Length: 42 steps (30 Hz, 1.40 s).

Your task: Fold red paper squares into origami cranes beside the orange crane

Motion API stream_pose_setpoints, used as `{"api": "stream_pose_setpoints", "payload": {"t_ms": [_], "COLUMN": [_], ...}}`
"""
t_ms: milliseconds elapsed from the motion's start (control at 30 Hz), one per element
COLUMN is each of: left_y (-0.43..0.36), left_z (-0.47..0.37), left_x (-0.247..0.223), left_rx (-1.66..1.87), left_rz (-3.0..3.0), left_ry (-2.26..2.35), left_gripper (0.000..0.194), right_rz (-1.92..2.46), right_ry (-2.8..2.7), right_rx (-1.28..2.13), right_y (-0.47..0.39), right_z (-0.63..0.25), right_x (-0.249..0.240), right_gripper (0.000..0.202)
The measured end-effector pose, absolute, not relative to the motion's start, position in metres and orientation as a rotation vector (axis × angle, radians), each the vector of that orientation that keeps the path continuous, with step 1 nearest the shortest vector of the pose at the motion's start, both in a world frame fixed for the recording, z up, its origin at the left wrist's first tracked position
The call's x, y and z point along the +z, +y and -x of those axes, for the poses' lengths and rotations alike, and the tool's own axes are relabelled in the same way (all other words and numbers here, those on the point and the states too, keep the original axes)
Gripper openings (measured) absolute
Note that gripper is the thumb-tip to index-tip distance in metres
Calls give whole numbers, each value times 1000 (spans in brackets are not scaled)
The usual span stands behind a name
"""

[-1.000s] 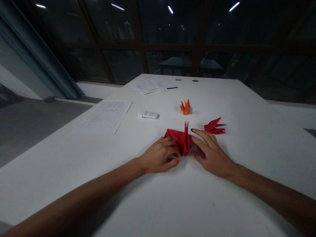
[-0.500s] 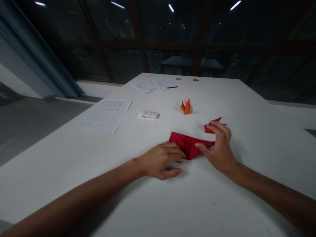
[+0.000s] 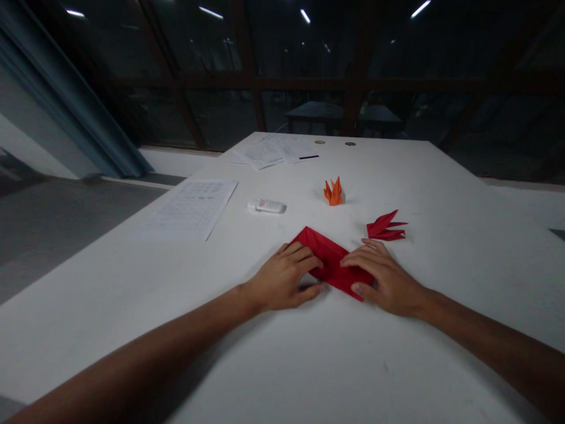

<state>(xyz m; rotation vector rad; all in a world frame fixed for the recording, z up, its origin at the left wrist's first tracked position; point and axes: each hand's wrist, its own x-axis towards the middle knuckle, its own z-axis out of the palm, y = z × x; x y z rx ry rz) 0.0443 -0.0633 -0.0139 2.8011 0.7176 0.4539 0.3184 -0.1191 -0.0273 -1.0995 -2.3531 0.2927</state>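
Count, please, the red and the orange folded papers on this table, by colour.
Red: 2 (the larger red paper, touched by the left hand and the right hand; the smaller red paper just beyond the right hand)
Orange: 1 (the orange paper)
Total: 3

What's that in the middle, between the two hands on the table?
A piece of folded red paper lies between the left hand and the right hand, with fingers of both hands on it. The head view shows it.
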Motion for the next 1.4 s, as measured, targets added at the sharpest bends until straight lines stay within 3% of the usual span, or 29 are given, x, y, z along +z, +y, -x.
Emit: {"api": "stream_pose_setpoints", "payload": {"t_ms": [133, 267, 567, 800, 900, 1000, 1200, 1400], "left_y": [-63, -61, -58, -71, -76, -79, -78, -61], "left_z": [-44, -43, -42, -52, -53, -51, -50, -44], "left_x": [-15, -15, -15, -11, -10, -9, -10, -13], "left_rx": [442, 435, 415, 392, 424, 419, 553, 1068], "left_rz": [-2806, -2799, -2776, -2629, -2509, -2411, -2116, -2018], "left_ry": [786, 819, 632, 530, 624, 591, 613, 995], "left_gripper": [29, 18, 21, 30, 33, 26, 25, 17], "right_rz": [1011, 973, 1053, 872, 982, 1178, 1318, 1322], "right_ry": [-2474, -2442, -2129, -2029, -1936, -1779, -2185, -2423], "right_rx": [179, 131, 28, -473, -547, -436, 98, 112], "right_y": [-123, -123, -111, -137, -141, -136, -137, -141], "right_z": [-316, -316, -321, -302, -295, -294, -291, -284], "right_x": [-21, -21, -34, -24, -27, -33, -34, -31], "right_gripper": [51, 46, 27, 37, 51, 67, 59, 43]}}
